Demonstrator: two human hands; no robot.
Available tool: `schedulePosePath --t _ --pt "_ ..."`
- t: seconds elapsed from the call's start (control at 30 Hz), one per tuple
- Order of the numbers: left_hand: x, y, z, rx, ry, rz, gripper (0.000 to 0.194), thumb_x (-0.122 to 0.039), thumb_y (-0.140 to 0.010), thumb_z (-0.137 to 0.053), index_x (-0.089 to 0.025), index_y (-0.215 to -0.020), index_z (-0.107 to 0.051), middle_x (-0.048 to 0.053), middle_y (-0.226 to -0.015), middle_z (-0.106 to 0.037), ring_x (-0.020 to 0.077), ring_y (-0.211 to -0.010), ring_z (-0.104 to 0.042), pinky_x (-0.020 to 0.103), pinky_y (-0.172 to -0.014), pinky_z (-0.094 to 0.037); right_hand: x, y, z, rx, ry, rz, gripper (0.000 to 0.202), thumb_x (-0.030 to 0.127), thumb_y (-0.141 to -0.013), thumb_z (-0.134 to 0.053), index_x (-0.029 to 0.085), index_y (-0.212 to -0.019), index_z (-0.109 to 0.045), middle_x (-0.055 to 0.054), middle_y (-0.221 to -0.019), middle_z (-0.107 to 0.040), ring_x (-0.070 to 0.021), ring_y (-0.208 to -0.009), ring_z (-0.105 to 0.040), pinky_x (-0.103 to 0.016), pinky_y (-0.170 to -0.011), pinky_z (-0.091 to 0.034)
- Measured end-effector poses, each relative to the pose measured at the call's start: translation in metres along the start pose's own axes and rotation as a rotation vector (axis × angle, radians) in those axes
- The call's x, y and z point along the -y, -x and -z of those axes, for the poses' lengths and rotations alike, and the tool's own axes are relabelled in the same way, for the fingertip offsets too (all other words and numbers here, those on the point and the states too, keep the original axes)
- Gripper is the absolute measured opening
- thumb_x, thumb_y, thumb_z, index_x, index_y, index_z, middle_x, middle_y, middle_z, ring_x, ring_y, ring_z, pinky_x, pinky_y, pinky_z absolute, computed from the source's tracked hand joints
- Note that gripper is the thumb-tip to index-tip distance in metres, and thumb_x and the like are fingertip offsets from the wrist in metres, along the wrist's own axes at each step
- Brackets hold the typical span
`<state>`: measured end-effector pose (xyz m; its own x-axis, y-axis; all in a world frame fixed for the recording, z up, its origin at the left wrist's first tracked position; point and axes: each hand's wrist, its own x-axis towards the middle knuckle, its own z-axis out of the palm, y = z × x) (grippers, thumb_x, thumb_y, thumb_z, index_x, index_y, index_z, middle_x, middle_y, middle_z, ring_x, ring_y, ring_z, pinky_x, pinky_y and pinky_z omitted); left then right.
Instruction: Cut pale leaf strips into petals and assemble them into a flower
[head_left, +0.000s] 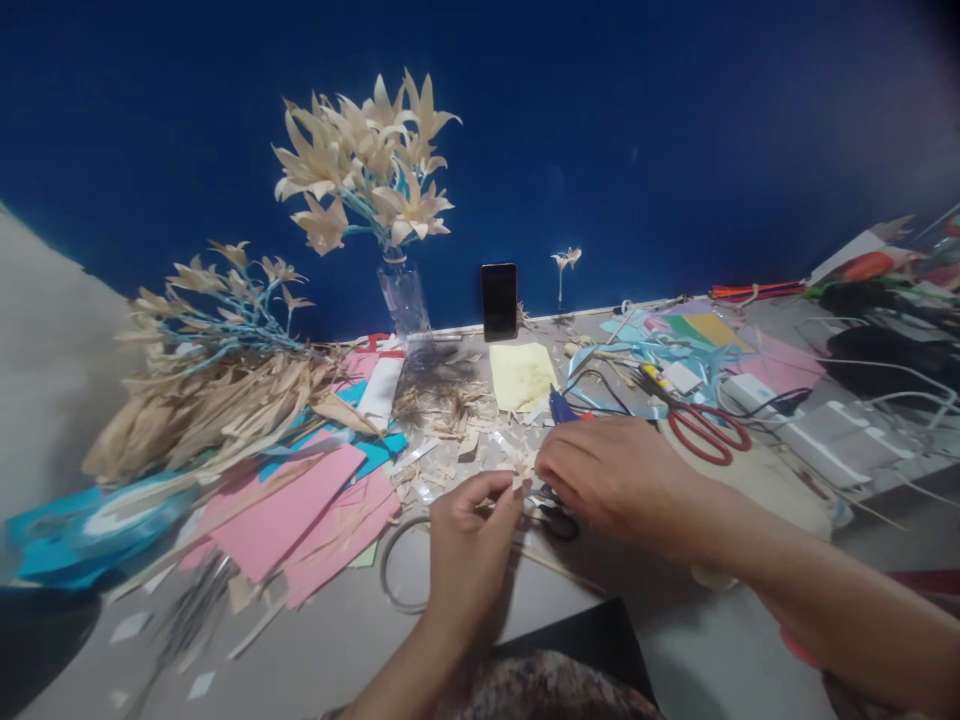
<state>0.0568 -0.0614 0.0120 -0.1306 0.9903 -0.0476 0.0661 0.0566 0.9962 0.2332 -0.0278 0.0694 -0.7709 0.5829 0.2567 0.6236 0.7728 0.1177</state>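
My left hand is closed, with thumb and forefinger pinching a small pale piece of dried husk. Close beside it, my right hand has its fingers bent together at the same spot; what they grip is hidden. Just behind the right knuckles a blue tool tip shows, its full shape covered. Dark-handled scissors lie partly under the right hand. A grey ring, perhaps a tape roll, rests left of my left wrist.
A clear bottle holds husk flowers. More flowers lie over dried husks at left, near pink paper. A phone leans on the wall. Red-handled scissors and a white power strip are at right.
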Motion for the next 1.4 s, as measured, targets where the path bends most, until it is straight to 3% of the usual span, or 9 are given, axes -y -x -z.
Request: schedulePosePath --t 0.3,0.4,0.53,0.6,0.7,0.83,0.93,1.1,1.4 --pt "0.003 0.0 0.002 -0.027 -0.143 -0.222 0.014 -0.02 -0.079 -0.067 -0.021 -0.069 -0.077 0.002 -0.069 -0.073 0.0171 -0.063 -0.062 0.024 -0.061 -0.048 0.001 0.001 -0.01 -0.058 -0.042 0.009 0.007 0.014 -0.09 -0.059 0.018 -0.085 -0.059 -0.003 -0.079 -0.065 -0.0182 -0.068 -0.055 -0.032 -0.059 -0.028" --pt "0.007 -0.001 0.004 -0.018 -0.142 -0.188 0.014 -0.022 -0.079 -0.066 -0.021 -0.071 -0.077 0.002 -0.067 -0.072 0.0171 -0.062 -0.061 0.025 -0.062 -0.048 0.002 0.003 -0.012 -0.126 -0.106 0.005 0.008 0.017 -0.094 -0.057 0.018 -0.088 -0.062 -0.004 -0.082 -0.069 -0.0182 -0.073 -0.06 -0.031 -0.061 -0.034" --pt "0.009 -0.003 0.009 -0.024 -0.077 -0.137 0.013 -0.024 -0.078 -0.067 -0.019 -0.072 -0.077 0.003 -0.063 -0.069 0.0182 -0.062 -0.061 0.027 -0.063 -0.049 0.001 0.01 -0.011 -0.352 -0.285 -0.017 0.012 0.027 -0.097 -0.058 0.018 -0.101 -0.065 -0.006 -0.093 -0.074 -0.0185 -0.087 -0.067 -0.029 -0.075 -0.047" --pt "0.009 -0.004 0.012 -0.009 -0.033 -0.12 0.015 -0.026 -0.079 -0.067 -0.018 -0.072 -0.078 0.004 -0.062 -0.068 0.0185 -0.061 -0.061 0.028 -0.061 -0.049 -0.002 0.014 -0.013 -0.417 -0.361 -0.077 0.01 0.024 -0.097 -0.058 0.018 -0.099 -0.065 -0.006 -0.09 -0.075 -0.0172 -0.084 -0.069 -0.028 -0.076 -0.048" --pt "0.009 -0.005 0.017 0.042 0.022 -0.081 0.016 -0.028 -0.079 -0.068 -0.018 -0.076 -0.08 0.005 -0.062 -0.067 0.0187 -0.062 -0.061 0.028 -0.059 -0.048 -0.007 0.016 -0.022 -0.408 -0.404 -0.172 0.012 0.021 -0.096 -0.056 0.017 -0.092 -0.067 -0.006 -0.082 -0.073 -0.0169 -0.074 -0.067 -0.028 -0.07 -0.047" --pt "0.004 -0.01 0.025 0.042 0.12 -0.006 0.015 -0.027 -0.078 -0.07 -0.017 -0.082 -0.081 0.004 -0.061 -0.066 0.0165 -0.059 -0.058 0.026 -0.057 -0.048 -0.003 0.008 -0.031 -0.388 -0.477 -0.155 0.015 0.02 -0.096 -0.055 0.017 -0.087 -0.067 -0.005 -0.075 -0.072 -0.0162 -0.067 -0.065 -0.027 -0.062 -0.045" --pt "-0.004 -0.014 0.029 0.028 0.144 -0.026 0.012 -0.026 -0.076 -0.072 -0.016 -0.072 -0.078 0.002 -0.056 -0.063 0.0143 -0.055 -0.056 0.024 -0.054 -0.046 0.007 -0.002 -0.033 -0.495 -0.527 -0.104 0.012 0.019 -0.095 -0.056 0.018 -0.091 -0.067 -0.006 -0.077 -0.072 -0.0165 -0.07 -0.067 -0.026 -0.064 -0.048" --pt "-0.008 -0.016 0.028 0.02 0.15 -0.031 0.013 -0.027 -0.073 -0.075 -0.015 -0.067 -0.075 0.001 -0.053 -0.062 0.0129 -0.052 -0.055 0.023 -0.053 -0.044 0.022 -0.012 -0.037 -0.664 -0.417 -0.089 0.008 0.022 -0.093 -0.06 0.02 -0.094 -0.068 -0.006 -0.082 -0.07 -0.0161 -0.071 -0.064 -0.026 -0.063 -0.048" --pt "-0.004 -0.014 0.026 0.027 0.093 -0.019 0.01 -0.024 -0.072 -0.075 -0.015 -0.068 -0.075 0.001 -0.057 -0.064 0.0121 -0.051 -0.055 0.022 -0.052 -0.044 0.021 -0.014 -0.041 -0.631 -0.422 -0.085 0.012 0.02 -0.093 -0.057 0.02 -0.091 -0.069 -0.004 -0.08 -0.065 -0.0142 -0.069 -0.058 -0.024 -0.062 -0.043"
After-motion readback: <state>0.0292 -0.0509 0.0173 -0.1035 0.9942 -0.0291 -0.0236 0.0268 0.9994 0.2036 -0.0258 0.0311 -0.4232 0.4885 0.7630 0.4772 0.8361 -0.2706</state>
